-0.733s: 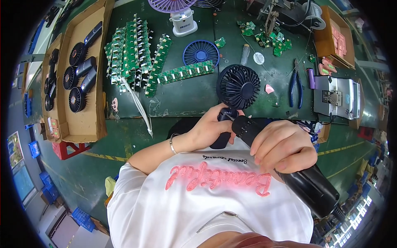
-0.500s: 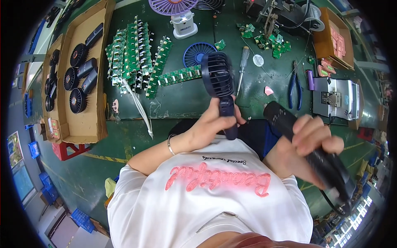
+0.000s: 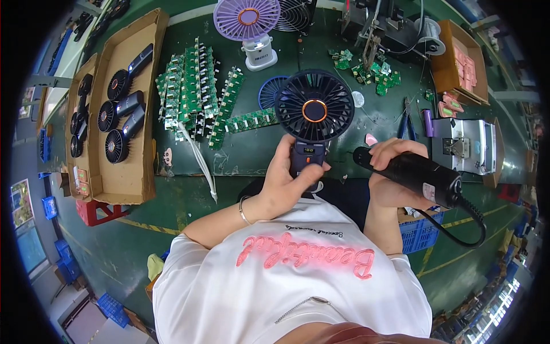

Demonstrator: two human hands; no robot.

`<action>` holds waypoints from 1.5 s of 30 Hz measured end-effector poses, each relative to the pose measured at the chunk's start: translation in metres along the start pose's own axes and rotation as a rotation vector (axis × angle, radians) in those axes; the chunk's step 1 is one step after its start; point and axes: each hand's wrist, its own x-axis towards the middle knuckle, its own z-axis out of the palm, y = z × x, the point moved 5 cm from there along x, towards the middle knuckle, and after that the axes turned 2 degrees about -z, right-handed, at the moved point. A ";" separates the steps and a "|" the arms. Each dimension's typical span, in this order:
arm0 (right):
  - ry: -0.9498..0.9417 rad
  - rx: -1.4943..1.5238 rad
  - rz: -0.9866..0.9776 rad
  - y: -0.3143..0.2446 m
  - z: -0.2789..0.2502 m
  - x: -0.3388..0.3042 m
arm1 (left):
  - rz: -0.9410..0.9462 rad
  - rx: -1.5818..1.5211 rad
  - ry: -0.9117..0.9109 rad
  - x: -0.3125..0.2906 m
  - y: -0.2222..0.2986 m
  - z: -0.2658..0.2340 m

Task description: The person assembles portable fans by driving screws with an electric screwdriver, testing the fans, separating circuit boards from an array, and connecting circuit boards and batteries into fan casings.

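My left hand (image 3: 286, 179) is closed around the handle of a dark navy handheld fan (image 3: 339, 117). The fan's round grille with an orange-ringed hub faces up at me. A small lit display and an orange button show on its handle above my thumb. In my right hand (image 3: 395, 192) is a black electric screwdriver (image 3: 418, 173) with a coiled cord at its rear end. Its nose points left toward the fan's handle, apart from it. Behind the fan, a blue fan grille (image 3: 269, 92) lies partly hidden beside a strip of green circuit boards (image 3: 249, 120).
At left, a cardboard tray (image 3: 150, 172) holds several dark fans. Rows of circuit boards (image 3: 192, 86) and white wires (image 3: 197, 157) lie nearby. A purple fan (image 3: 260, 54) stands at the back. Pliers (image 3: 405, 123), a purple battery cell (image 3: 428, 122) and a grey metal device (image 3: 467, 146) sit at right.
The fan has turned in my left hand from side-on to grille-up, bringing its lit display into view. My right hand has moved up and left, swinging the electric screwdriver closer to level.
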 end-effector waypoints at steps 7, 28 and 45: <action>-0.110 -0.007 0.042 -0.006 0.014 -0.006 | 0.060 0.003 0.002 0.001 0.000 -0.007; -0.470 -0.352 0.043 -0.008 0.045 -0.007 | 1.263 0.399 0.831 -0.049 0.110 -0.063; -0.496 -0.279 -0.044 -0.005 0.028 0.003 | 0.665 -0.100 0.669 0.021 0.187 -0.132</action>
